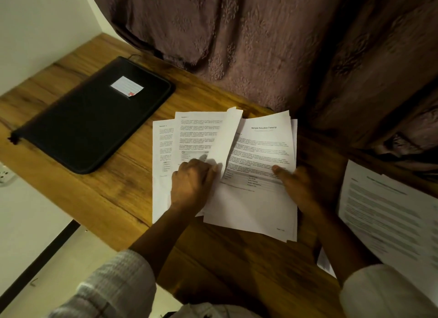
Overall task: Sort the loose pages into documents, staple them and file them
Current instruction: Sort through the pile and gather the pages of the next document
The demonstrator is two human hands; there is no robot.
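Observation:
A stack of printed white pages point(256, 199) lies in the middle of the wooden desk point(118, 187); its top sheet is headed "Sample Education Transcript". My left hand point(192, 185) pinches the lower edge of one page point(225, 137), which stands lifted and curled between the stack and two other printed pages point(189, 137) spread to the left. My right hand point(298, 187) grips the stack's right edge, thumb pressed on the top sheet. No stapler is visible.
A black zipped document folder point(90, 121) with a white label lies at the desk's left. More printed pages point(388, 215) rest at the right edge. A brown patterned curtain point(260, 45) hangs behind the desk. A white wall socket point(4, 175) sits at far left.

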